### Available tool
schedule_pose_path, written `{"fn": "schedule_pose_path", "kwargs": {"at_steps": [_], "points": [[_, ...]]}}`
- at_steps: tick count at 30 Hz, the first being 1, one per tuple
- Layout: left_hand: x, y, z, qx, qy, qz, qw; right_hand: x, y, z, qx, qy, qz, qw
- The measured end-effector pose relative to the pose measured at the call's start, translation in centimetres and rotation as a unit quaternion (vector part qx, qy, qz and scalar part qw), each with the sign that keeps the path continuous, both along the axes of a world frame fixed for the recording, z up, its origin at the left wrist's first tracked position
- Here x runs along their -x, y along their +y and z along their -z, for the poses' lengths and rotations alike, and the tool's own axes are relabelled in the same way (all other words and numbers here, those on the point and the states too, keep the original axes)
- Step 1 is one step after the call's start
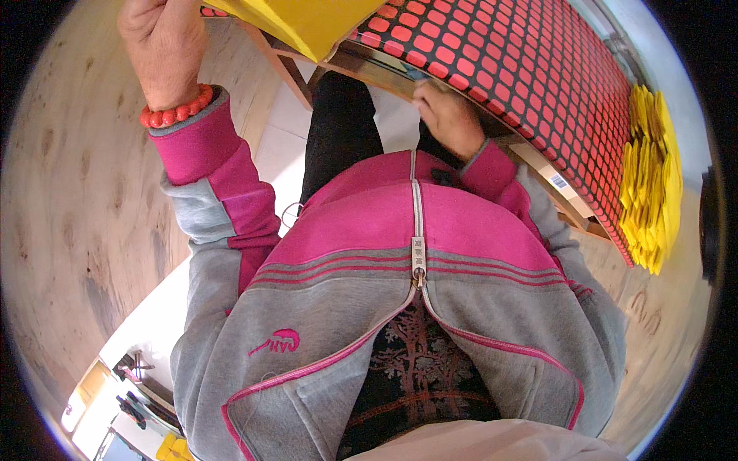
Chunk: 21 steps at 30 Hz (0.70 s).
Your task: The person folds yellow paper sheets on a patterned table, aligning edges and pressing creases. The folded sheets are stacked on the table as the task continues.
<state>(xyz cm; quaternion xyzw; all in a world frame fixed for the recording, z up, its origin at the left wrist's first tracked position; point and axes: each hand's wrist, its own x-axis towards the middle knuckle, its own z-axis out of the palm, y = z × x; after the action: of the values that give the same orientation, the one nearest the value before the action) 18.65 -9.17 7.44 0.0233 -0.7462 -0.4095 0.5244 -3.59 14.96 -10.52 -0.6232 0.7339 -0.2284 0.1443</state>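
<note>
My left hand [163,50] is raised at the upper left, a red bead bracelet [178,115] round its wrist. The picture's top edge cuts off most of its fingers. Close beside it, a yellow sheet or flat envelope [296,21] lies partly over the table's edge; whether the hand grips it is out of sight. My right hand [448,117] is at the open space under the tabletop, its fingers curled inward. Something small and bluish [413,73] shows just beyond these fingers. What they hold, if anything, is hidden.
The table [492,46] has a red-and-black patterned cover and wooden legs. A stack of yellow folded pieces [652,180] hangs at its right end. A wood-patterned floor [69,177] stretches to the left. My legs [338,127] are under the table's near edge.
</note>
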Motion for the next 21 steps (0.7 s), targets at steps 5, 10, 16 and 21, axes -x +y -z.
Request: {"fn": "schedule_pose_path", "kwargs": {"at_steps": [5, 10, 16, 21], "points": [[-0.3, -0.2, 0.3, -0.004, -0.026, -0.018, 0.999, 2.9, -0.5, 4.7, 0.106, 0.196, 0.139, 0.965], [-0.9, -1.4, 0.6, 0.025, -0.059, -0.028, 0.998, 3.8, -2.0, 5.6, 0.233, 0.107, 0.173, 0.951], [-1.1, -1.0, 0.1, -0.001, -0.088, -0.018, 0.996, 4.0, -1.5, 5.7, 0.069, 0.283, 0.196, 0.936], [-0.8, 0.4, -1.0, 0.001, -0.082, 0.024, 0.996, 0.5, 0.8, 1.0, 0.083, 0.135, 0.081, 0.984]]}}
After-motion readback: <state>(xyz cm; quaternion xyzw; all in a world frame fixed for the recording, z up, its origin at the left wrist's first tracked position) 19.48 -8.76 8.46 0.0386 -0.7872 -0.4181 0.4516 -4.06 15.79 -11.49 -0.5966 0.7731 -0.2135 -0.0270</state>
